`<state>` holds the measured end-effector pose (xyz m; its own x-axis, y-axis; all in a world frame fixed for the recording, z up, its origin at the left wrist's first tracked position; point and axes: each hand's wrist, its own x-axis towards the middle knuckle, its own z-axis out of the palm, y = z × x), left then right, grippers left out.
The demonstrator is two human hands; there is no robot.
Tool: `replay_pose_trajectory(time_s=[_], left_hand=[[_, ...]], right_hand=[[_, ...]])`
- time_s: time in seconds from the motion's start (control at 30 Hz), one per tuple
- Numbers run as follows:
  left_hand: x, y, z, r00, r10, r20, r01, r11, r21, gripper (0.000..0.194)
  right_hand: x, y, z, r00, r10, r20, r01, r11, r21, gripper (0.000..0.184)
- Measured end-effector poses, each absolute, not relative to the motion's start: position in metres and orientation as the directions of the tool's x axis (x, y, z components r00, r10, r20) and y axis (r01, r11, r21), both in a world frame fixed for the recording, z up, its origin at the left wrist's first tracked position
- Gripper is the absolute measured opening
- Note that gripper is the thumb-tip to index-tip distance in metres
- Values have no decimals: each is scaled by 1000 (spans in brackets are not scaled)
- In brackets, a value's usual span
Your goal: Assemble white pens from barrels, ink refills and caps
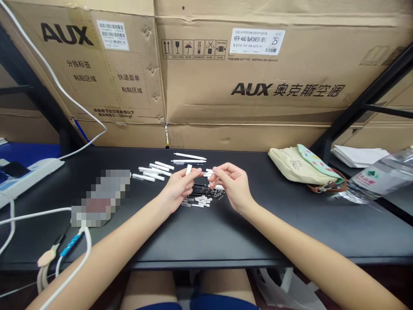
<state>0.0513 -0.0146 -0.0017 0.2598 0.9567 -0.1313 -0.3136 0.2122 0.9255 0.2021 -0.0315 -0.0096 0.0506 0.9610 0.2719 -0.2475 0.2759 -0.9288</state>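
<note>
The white barrel cluster (155, 176) lies on the black desk (258, 241), its loose tubes pointing roughly the same way. Just right of this cluster, the left hand (179, 189) grasps a white tube (189, 170), which stands up between the fingers, while its thumb and forefinger come together at their tips. Farther right of the cluster, the right hand (231, 186) has its thumb and fingertips drawn together beside small white pieces (209, 173); whether it grips one of them I cannot tell.

Right of the cluster and slightly nearer the person, thin dark refills (201, 189) lie side by side, partly hidden between the hands, with short white parts (202, 200) just on the near side of them. Beyond the cluster, to its right, are slim white pens (190, 156).

Well to the right of the cluster sit a cream pouch (287, 165) with a green flap and a clear bottle (371, 178) on its side. Left of the cluster are a pixelated object (103, 202) and a white power strip (32, 178). Behind the cluster stand AUX cartons (200, 99).
</note>
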Motion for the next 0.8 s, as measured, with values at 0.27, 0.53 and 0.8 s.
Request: replay_pose_trajectory(time_s=[0.27,0.53,0.8], left_hand=[[51,-15,0,286,948,-139,-300,227,927,29],[51,-16,-3,305,943,-133,-202,201,958,33],[52,-18,-2,317,939,-131,-197,201,960,37]], right_hand=[[202,-31,-11,67,963,262,-248,271,-930,24],[200,-36,-10,116,922,369,-84,379,-922,20],[201,-37,-19,-22,855,518,52,519,-853,16]])
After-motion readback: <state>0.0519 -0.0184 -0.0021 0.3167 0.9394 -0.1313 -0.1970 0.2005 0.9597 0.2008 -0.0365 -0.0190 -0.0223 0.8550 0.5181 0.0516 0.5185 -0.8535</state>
